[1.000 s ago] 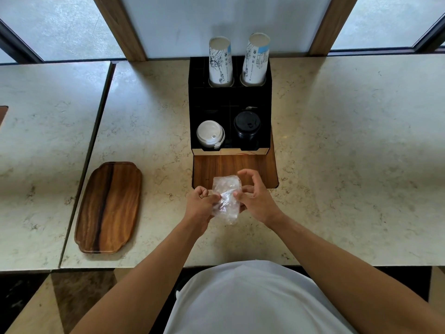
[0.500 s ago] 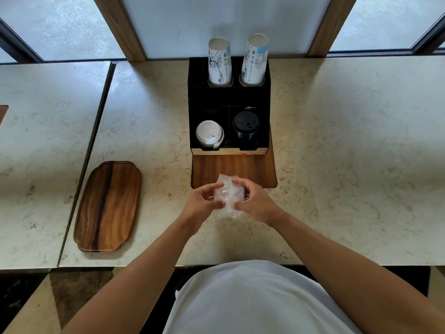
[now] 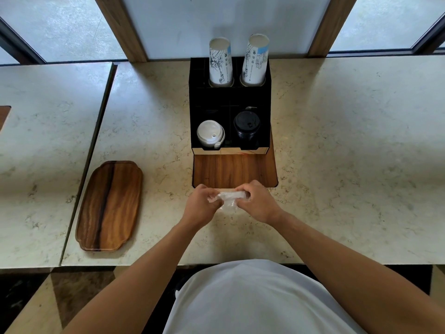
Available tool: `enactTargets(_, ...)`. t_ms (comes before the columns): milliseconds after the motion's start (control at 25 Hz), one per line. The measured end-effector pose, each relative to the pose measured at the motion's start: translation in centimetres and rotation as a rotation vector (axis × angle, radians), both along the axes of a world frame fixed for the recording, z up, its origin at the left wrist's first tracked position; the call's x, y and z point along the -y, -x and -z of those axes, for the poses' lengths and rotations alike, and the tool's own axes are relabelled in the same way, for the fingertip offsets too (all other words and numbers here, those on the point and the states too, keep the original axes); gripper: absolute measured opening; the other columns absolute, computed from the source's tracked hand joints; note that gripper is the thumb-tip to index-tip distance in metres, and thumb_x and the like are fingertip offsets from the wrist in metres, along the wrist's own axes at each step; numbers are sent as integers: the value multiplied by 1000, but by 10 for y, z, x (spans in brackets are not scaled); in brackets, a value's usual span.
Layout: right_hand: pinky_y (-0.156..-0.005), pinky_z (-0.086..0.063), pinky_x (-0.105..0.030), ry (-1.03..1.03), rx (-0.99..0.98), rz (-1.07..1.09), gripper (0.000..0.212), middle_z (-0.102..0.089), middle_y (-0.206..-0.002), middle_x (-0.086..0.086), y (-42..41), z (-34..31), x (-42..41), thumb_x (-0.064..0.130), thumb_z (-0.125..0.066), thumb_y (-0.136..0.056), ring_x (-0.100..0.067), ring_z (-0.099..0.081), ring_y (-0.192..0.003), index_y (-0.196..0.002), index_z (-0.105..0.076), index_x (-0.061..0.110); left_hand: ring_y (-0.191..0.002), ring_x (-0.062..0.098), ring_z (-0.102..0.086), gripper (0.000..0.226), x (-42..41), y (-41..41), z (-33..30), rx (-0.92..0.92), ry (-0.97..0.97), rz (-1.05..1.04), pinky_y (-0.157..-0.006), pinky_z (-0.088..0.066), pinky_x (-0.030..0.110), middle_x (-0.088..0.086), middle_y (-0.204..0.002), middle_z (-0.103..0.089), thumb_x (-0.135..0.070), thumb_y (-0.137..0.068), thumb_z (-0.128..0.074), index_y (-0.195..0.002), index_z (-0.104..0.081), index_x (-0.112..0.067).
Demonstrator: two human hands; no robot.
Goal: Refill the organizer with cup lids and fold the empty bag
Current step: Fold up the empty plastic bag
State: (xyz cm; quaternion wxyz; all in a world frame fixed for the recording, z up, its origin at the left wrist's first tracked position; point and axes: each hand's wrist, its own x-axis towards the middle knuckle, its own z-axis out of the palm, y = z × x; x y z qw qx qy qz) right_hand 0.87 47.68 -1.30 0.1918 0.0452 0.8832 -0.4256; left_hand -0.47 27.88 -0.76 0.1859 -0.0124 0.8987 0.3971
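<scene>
Over at nine o'clock a long wooden tray [image 3: 109, 206] lies flat on the marble counter [image 3: 349, 165], well apart from everything else. Toward the centre, the left hand [image 3: 201, 206] has its fingers curled in, pinching the left end of a crumpled clear plastic bag [image 3: 230, 200]. The bag sits scrunched small between both hands, at or just above the counter, close to the near edge of a wooden board [image 3: 234, 171] at twelve o'clock. The right hand [image 3: 258, 203] grips the bag's right end, fingers curled over it.

Beyond the board stands the black organizer [image 3: 230, 102]. Its front left slot holds a stack of white cup lids [image 3: 210, 135]; the front right slot holds black cup lids [image 3: 246, 122]. Two stacks of printed paper cups [image 3: 220, 60] rise upside down from the back slots, side by side.
</scene>
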Motion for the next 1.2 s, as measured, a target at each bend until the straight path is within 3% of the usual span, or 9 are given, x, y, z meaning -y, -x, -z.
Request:
enactTargets(120,-88,-43,-18,30,41,61,29,-53,-119,4,1,2,-2,34,-72,-89,-9,-54,-105,-113,-69,18,-110,13,-62,24,6,2,1,63,-76,41,-92,-51,31,-6,-124,-67,-26,-94,-72,-114,-74,-14)
enactTargets(240,-78,-59,-28,272,115,209,24,-74,-103,2,1,0,-3,36,-73,-91,-15,-71,-91,-106,-71,18,-95,17,-71,13,12,1,-1,154,-241,-13,-81,-57,31,-1,-105,-76,-24,-96,-70,-106,-73,-16)
enactTargets(400,-72,-65,-37,430,118,351,24,-77,-98,-9,1,-2,-1,28,-69,-97,-28,-77,-85,-109,-72,7,-78,24,-77,10,15,0,-4,242,-434,-106,-74,-62,30,8,-85,-79,-19,-97,-69,-102,-72,-10)
enactTargets(520,-70,-64,-35,500,132,367,24,-79,-97,-10,-2,-1,3,28,-70,-97,-25,-78,-82,-110,-72,8,-75,27,-77,14,15,0,-5,268,-464,-115,-74,-63,32,8,-82,-79,-19,-98,-67,-104,-72,-7)
enactTargets(680,-79,-63,-30,681,215,343,26,-81,-102,-3,-10,2,0,25,-78,-89,-24,-78,-94,-114,-71,21,-78,29,-77,21,21,2,-1,298,-473,-141,-79,-64,39,9,-87,-80,-22,-100,-65,-108,-72,-5)
enactTargets(880,-89,-62,-38,651,184,426,38,-80,-106,-7,-21,10,4,15,-80,-85,-24,-77,-96,-121,-72,11,-80,28,-76,20,22,0,3,313,-484,-99,-74,-63,36,10,-89,-79,-25,-101,-64,-107,-75,-10)
enactTargets(1040,-85,-61,-32,692,159,603,34,-79,-103,-14,-42,14,5,8,-78,-82,-21,-74,-89,-115,-74,12,-84,25,-76,22,14,-3,4,338,-496,14,-74,-65,38,8,-94,-78,-30,-95,-72,-109,-75,-14)
enactTargets(1200,-80,-58,-31,724,123,776,43,-77,-101,-22,-70,19,-6,3,-79,-83,-22,-71,-85,-125,-67,0,-86,24,-76,26,-2,-8,4,357,-433,159,-77,-65,38,6,-96,-78,-27,-87,-81,-109,-76,-16)
